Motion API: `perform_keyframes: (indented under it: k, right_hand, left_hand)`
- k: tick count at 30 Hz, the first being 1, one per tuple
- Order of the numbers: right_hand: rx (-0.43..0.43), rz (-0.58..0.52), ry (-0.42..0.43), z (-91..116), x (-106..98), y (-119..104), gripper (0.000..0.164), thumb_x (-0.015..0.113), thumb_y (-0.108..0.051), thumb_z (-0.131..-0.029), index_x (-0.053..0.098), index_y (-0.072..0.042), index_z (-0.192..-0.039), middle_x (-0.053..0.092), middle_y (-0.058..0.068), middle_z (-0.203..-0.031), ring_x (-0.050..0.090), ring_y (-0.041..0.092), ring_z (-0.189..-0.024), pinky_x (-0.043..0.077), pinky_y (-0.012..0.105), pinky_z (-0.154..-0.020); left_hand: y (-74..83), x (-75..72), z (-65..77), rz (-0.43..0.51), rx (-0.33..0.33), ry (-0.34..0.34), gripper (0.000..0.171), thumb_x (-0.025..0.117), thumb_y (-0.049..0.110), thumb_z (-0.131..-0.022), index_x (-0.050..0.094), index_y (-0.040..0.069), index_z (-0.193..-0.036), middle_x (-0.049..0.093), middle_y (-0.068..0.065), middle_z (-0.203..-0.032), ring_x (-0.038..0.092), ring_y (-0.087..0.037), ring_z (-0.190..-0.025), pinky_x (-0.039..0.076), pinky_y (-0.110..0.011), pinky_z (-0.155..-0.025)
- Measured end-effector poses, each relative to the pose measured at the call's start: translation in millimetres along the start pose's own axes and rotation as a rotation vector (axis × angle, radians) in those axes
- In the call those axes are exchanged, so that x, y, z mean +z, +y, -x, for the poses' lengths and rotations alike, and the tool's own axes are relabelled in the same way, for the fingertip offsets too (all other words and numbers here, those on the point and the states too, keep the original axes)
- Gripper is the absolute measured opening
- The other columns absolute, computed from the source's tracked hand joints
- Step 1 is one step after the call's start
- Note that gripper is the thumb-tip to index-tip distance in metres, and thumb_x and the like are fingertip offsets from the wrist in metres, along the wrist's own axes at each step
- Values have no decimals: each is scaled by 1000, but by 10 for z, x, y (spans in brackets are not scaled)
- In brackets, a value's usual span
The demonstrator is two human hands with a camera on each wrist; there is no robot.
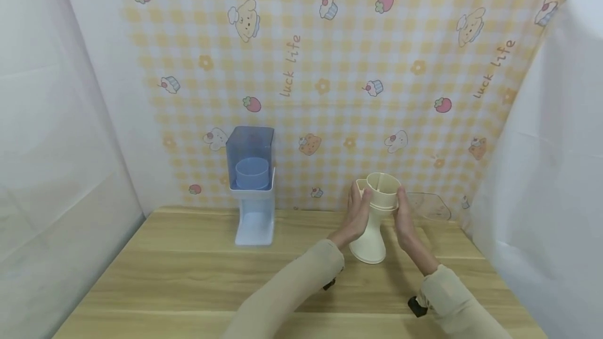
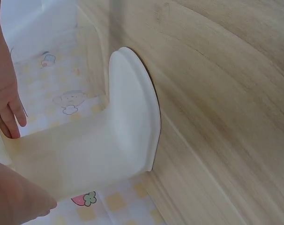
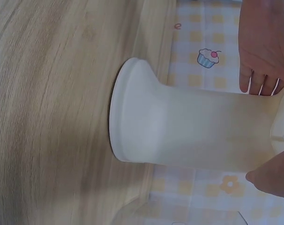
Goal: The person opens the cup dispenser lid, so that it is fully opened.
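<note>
Head view: I see both hands flanking a cream pedestal container (image 1: 375, 213) that stands upright on the wooden table (image 1: 188, 276), its divided round top between the palms. The left hand (image 1: 359, 212) lies flat against the container's upper part on its left side, fingers straight and together, pointing up toward the rim. The right hand (image 1: 405, 217) mirrors it on the opposite side, fingers likewise straight and close together, at or just beside the top section; whether the palm presses on it I cannot tell. Both forearms wear beige sleeves (image 1: 292, 286). Well off to the left of the left hand, against the backdrop, stands a dispenser (image 1: 252, 187) with a translucent blue upper box and a white base. Just beyond the right hand a clear plastic piece (image 1: 431, 204) rests at the foot of the yellow checked cloth (image 1: 330, 67) printed with strawberries, cupcakes and cartoon animals. From the left wrist, the container's flared foot (image 2: 137, 112) sits flush on the wood, the opposite hand's fingertips (image 2: 11, 119) showing behind the stem. From the right wrist, the same foot (image 3: 132, 117) and stem fill the frame.
</note>
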State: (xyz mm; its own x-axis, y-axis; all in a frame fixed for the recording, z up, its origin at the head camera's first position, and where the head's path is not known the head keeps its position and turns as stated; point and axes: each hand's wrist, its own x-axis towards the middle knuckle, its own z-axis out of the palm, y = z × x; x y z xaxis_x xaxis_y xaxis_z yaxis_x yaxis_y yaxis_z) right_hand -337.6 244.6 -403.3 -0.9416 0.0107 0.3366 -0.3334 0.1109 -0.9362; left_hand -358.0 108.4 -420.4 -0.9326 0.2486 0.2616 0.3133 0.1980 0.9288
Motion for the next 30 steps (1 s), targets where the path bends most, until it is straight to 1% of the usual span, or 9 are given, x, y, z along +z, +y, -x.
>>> perform_keyframes:
  k: [3,7,10,13,15,20,25,27,30]
  right_hand:
    - [7,15,-14,9,-9,-11,74,7,-57,-105,18,-7,-158,23,18,-159,8,35,-153,-1,61,-123]
    - [60,38,-53,108,-54,-49,74,4,-56,-105,5,-8,-160,1,14,-168,-5,33,-155,-6,58,-124]
    - [95,29,6,326,-92,-118,76,7,-56,-105,0,-2,-159,-3,17,-167,-4,34,-155,-4,51,-126]
    - [103,35,94,636,-87,-188,77,11,-56,-106,9,3,-156,10,22,-165,7,36,-154,7,44,-127]
    - [92,33,107,820,-50,-212,75,13,-53,-107,14,6,-153,16,24,-162,12,39,-152,14,38,-127]
    - [88,-18,-35,1077,126,-218,74,10,-49,-108,6,8,-155,10,27,-164,7,44,-151,18,26,-124]
    - [88,-23,-137,1141,349,-177,73,7,-47,-108,-1,7,-156,3,29,-164,2,45,-152,20,6,-113]
    - [93,-23,-155,1152,448,-164,73,8,-47,-108,-2,7,-156,4,29,-164,3,45,-152,19,14,-119]
    - [100,-32,-183,1139,584,-167,73,8,-47,-107,-4,7,-156,3,29,-164,1,46,-152,7,43,-127]
  left_hand:
    - [18,-39,19,16,-2,-2,88,7,71,-98,-7,9,-160,-5,-15,-168,-2,-34,-155,4,-56,-125]
    - [46,-183,97,52,15,-32,80,14,63,-102,-6,11,-160,-4,-15,-168,-2,-36,-155,4,-62,-122]
    - [40,-337,208,87,19,-71,81,14,64,-102,-7,12,-160,-5,-13,-168,-3,-35,-155,4,-67,-120]
    - [-10,-515,413,105,-11,-99,85,11,68,-100,-9,12,-160,-9,-12,-168,-6,-34,-155,0,-66,-120]
    - [-63,-642,601,100,-31,-104,83,8,67,-101,-9,12,-160,-11,-10,-168,-8,-33,-155,-3,-62,-122]
    - [-170,-935,1059,94,-72,-102,73,3,59,-104,-10,14,-160,-11,-8,-168,-9,-33,-155,-7,-60,-122]
    - [-191,-1132,1365,134,-93,-81,71,2,54,-106,-1,10,-161,-5,-15,-168,-6,-39,-154,-7,-63,-120]
    - [-195,-1223,1464,164,-102,-49,72,2,53,-106,5,5,-160,-2,-19,-167,-3,-41,-153,-5,-63,-121]
    - [-208,-1398,1567,186,-109,9,74,2,52,-106,7,0,-159,1,-25,-166,-1,-45,-152,-3,-63,-121]
